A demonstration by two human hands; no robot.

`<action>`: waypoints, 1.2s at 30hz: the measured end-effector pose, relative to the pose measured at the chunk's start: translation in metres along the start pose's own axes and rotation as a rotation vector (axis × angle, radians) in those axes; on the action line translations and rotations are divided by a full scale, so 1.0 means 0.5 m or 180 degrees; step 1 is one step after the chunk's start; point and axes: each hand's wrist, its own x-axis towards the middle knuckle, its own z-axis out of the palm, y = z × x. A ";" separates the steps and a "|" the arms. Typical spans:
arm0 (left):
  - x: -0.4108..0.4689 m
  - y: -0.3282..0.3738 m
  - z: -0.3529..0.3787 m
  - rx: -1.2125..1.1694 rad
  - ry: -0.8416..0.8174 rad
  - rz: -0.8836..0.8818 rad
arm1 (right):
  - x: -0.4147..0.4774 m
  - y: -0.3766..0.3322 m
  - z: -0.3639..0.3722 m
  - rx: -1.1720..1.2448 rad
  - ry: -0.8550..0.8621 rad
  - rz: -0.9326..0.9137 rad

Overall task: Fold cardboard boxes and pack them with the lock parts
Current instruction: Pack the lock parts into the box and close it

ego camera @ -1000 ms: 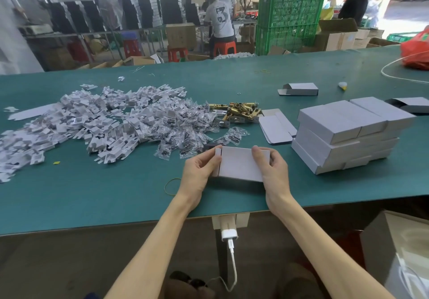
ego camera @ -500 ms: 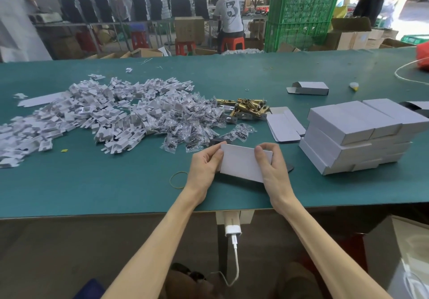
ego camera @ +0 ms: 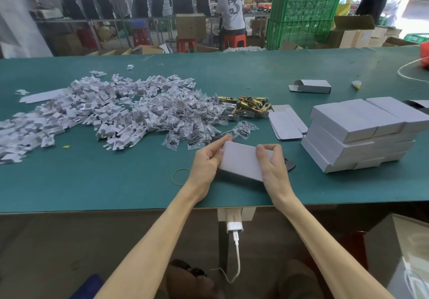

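Observation:
A closed white cardboard box lies near the front edge of the green table. My left hand grips its left end with curled fingers. My right hand grips its right end, thumb on top. Brass lock parts lie in a small heap behind the box. Small clear bags of screws are scattered to their left. A stack of closed white boxes stands at the right. Flat unfolded box blanks lie between the brass parts and the stack.
A big heap of white cardboard inserts covers the table's left. A yellow rubber band lies left of my left hand. One half-folded box sits farther back. Green crates and people stand beyond the table.
The box has tilted slightly and shifted toward me and right between my hands. My left fingers have curled round its left end.

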 end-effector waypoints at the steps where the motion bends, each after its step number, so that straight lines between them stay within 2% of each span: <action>1: 0.001 0.001 -0.001 -0.0085 -0.0025 -0.0044 | -0.001 -0.002 0.001 -0.0081 -0.0013 -0.0010; 5: 0.005 0.000 -0.005 -0.0380 -0.0100 -0.0180 | -0.003 -0.014 0.009 -0.0438 -0.0129 -0.0028; 11: -0.001 0.003 -0.001 -0.0101 -0.0370 -0.0047 | -0.010 -0.023 0.005 -0.0581 -0.0217 -0.0241; 17: -0.004 0.004 0.001 -0.0082 -0.0244 0.0056 | -0.015 -0.021 0.005 -0.0715 -0.0178 -0.0538; 19: -0.006 0.003 0.000 -0.0090 -0.0176 0.0107 | -0.017 -0.020 0.002 -0.1184 -0.0192 -0.0832; 21: -0.008 0.003 0.000 -0.0069 -0.0127 0.0142 | -0.021 -0.018 -0.009 -0.2005 -0.0329 -0.1075; 24: -0.005 0.004 0.000 0.0069 -0.0155 0.0158 | -0.030 -0.016 -0.028 -0.2673 -0.0468 -0.1148; 27: -0.007 0.008 0.010 0.0187 -0.0176 0.0175 | -0.043 -0.020 -0.049 -0.2714 -0.0106 -0.1342; 31: -0.007 0.018 0.050 0.0919 -0.0306 0.0572 | -0.056 -0.022 -0.097 -0.2042 0.0686 -0.0869; 33: -0.004 0.021 0.081 0.1480 -0.0679 0.0779 | -0.050 -0.023 -0.130 -0.2057 0.0934 -0.0571; 36: -0.006 0.019 0.133 0.2355 -0.1524 0.0879 | -0.048 -0.021 -0.168 -0.2443 0.1174 -0.0387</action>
